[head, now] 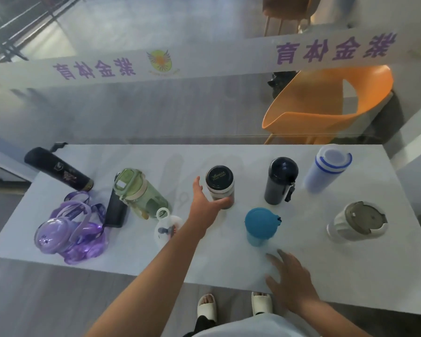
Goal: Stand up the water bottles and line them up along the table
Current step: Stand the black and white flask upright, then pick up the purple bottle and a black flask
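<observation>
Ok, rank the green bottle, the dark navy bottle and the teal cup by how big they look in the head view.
1. green bottle, lying down, looks largest
2. dark navy bottle
3. teal cup, looks smallest, though it stands nearer the camera, so its true size is unsure

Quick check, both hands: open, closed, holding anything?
Left hand: open, fingers curved around the base of the black-lidded bottle; a firm grip cannot be told.
Right hand: open, flat over the table, holding nothing.

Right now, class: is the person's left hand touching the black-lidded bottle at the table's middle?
Touching. The head view shows the left hand open around the black-lidded bottle, its thumb pressed across the bottle's lower body with no gap.
</observation>
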